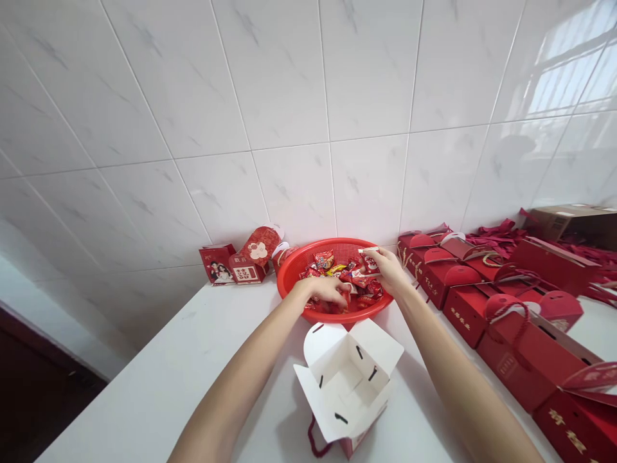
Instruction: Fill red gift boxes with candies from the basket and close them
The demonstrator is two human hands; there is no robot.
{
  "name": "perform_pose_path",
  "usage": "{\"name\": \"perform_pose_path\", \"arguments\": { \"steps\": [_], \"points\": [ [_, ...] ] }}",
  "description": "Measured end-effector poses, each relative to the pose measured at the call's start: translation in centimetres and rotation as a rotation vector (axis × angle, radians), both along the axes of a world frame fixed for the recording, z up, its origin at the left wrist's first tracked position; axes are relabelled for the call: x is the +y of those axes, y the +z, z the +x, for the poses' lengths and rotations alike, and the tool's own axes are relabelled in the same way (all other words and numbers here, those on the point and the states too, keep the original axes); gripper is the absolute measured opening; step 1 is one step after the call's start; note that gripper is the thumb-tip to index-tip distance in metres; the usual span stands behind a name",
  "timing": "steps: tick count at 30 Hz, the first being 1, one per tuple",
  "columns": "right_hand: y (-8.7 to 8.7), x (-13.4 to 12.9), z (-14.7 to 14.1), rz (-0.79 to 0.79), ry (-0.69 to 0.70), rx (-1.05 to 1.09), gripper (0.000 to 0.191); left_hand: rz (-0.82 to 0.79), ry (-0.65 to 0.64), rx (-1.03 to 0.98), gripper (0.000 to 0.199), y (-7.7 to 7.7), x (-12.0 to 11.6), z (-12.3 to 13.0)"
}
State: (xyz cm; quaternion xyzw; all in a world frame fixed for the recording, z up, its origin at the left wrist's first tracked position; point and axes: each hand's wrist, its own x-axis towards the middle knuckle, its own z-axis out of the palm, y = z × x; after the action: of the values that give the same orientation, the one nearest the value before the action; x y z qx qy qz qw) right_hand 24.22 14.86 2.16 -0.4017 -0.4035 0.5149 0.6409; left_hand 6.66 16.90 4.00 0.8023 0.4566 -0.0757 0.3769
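A red plastic basket [288, 283] stands against the wall, with several wrapped candies [359, 278] heaped inside. My left hand [328, 290] reaches into its near part, fingers curled around a red-wrapped candy [346, 299]; the fingertips are partly hidden. Over the basket's right side, my right hand [384, 265] pinches a small red and white candy packet [369, 262]. Between my forearms an open gift box [347, 392] stands on the table, its white flaps spread outward. White inner walls and bottom show, along with dark slots and a dark red cord handle [315, 440] on the left.
Several red gift boxes [465, 315] line the table's right side. Dark red ribbons [501, 233] and a cardboard box [563, 222] lie behind them. At the back left are a red photo card [218, 265] and a closed gift box [250, 270]. White tiled wall [289, 96] rises behind.
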Motion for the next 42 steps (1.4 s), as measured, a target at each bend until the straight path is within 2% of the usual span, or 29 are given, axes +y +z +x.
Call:
{"name": "perform_pose_path", "arguments": {
  "steps": [4,8,11,14,18,23,35,42],
  "points": [
    [-0.3,0.3,0.0,0.001,0.031,-0.060,0.022,0.032,0.164,-0.196,0.021,-0.6,1.2,-2.6],
    [-0.2,0.2,0.1,-0.014,0.076,-0.071,0.023,0.024,0.255,-0.469,0.036,-1.3,1.9,-3.4],
    [0.0,-0.1,0.0,-0.029,0.104,-0.064,0.024,0.040,0.294,-0.614,0.045,-1.5,2.1,-3.3],
    [0.1,-0.4,0.0,-0.031,0.146,-0.102,0.027,0.106,0.332,-0.717,0.044,-1.3,2.0,-3.3],
    [0.0,-0.4,-0.1,-0.019,0.190,-0.185,0.031,0.158,0.272,-0.834,0.041,-1.0,1.7,-3.5],
    [-0.3,-0.2,0.0,0.094,0.226,-0.337,0.025,0.178,0.261,-0.897,0.044,-0.7,1.2,-3.5],
    [-0.6,-0.2,0.1,0.082,0.207,-0.357,0.023,0.125,0.367,-1.011,0.043,-0.6,1.0,-3.4],
    [-0.6,-0.1,0.1,0.095,0.221,-0.364,0.022,-0.086,0.442,-0.957,0.032,-0.5,0.6,-3.2]
  ]
}}
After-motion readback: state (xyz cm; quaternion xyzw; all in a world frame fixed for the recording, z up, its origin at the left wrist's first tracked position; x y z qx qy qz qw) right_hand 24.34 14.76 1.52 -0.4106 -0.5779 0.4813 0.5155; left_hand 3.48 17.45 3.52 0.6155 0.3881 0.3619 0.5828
